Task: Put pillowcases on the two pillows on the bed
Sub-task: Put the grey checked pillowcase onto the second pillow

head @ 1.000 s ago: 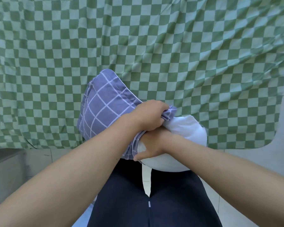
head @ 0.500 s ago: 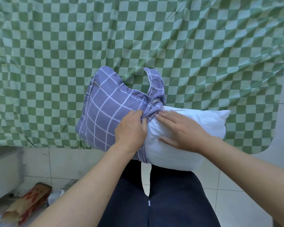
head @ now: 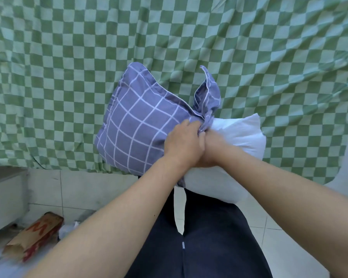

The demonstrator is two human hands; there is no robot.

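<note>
A white pillow (head: 241, 135) lies across my thighs at the bed's edge, its left half inside a purple-blue pillowcase (head: 137, 127) with a white grid. My left hand (head: 183, 141) grips the bunched open edge of the pillowcase at the pillow's middle. My right hand (head: 209, 155) sits just under and behind the left hand, pressed against the pillow; its fingers are hidden, so its hold cannot be made out. A loose flap of the pillowcase (head: 207, 95) sticks up above the hands. No second pillow is in view.
The bed (head: 68, 57) under a green and white checked sheet fills the upper view. A brown paper bag (head: 32, 235) lies on the tiled floor at lower left, next to a white low unit (head: 4, 197). My dark trousers (head: 199, 247) fill the bottom middle.
My right hand slid left from the top of the white pillow to tuck in under my left hand. The left hand moved up the bunched pillowcase edge.
</note>
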